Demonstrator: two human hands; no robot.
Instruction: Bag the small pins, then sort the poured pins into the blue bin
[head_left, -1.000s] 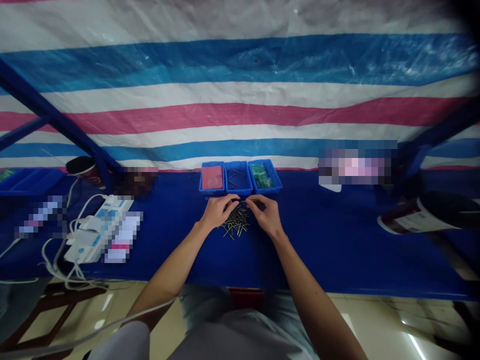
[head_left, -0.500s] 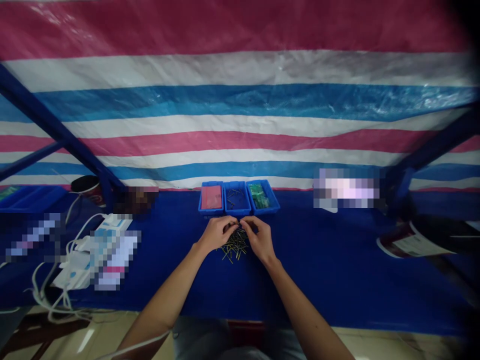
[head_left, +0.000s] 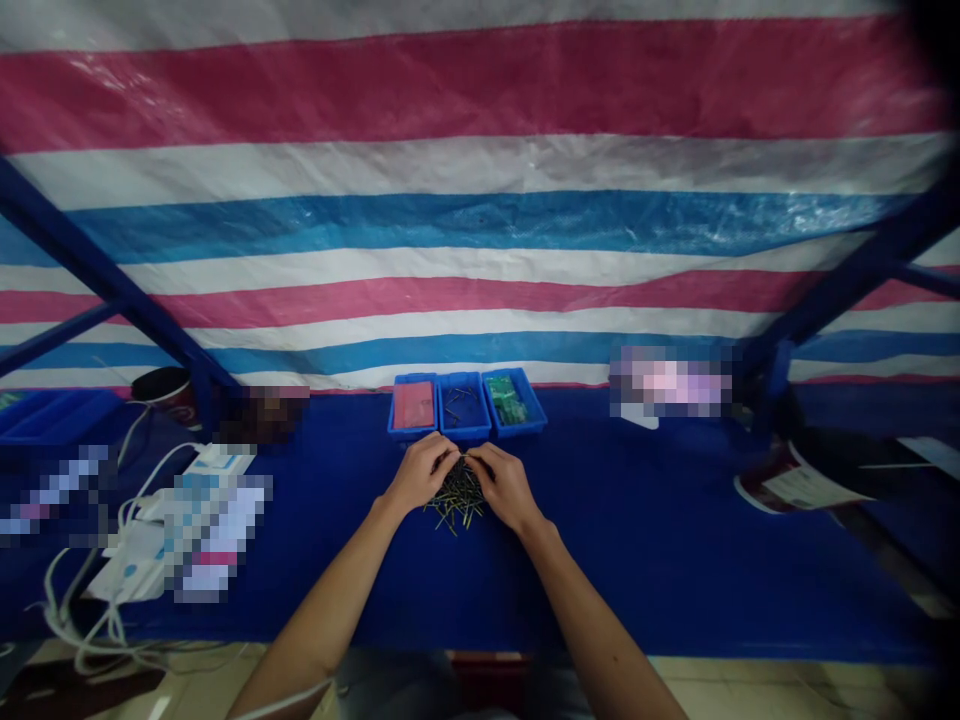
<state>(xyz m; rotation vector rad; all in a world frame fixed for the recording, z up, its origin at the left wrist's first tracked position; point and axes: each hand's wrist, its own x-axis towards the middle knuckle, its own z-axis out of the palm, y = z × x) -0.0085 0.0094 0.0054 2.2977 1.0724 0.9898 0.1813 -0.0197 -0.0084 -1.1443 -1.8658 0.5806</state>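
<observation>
Striped tarpaulin (head_left: 480,230) hung behind blue-covered bench (head_left: 645,590); white power strip (head_left: 217,462), tangled cables (head_left: 75,640) at left.

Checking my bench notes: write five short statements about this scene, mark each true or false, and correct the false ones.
1. The left hand and right hand meet over a pile of small metal pins. True.
2. Three blue trays stand in a row beyond the hands. True.
3. The rightmost tray holds loose pins. False: it holds green boards.
4. The pile lies inside a tray. False: it lies on the blue table cover.
5. A white power strip lies left of the hands. True.
</observation>
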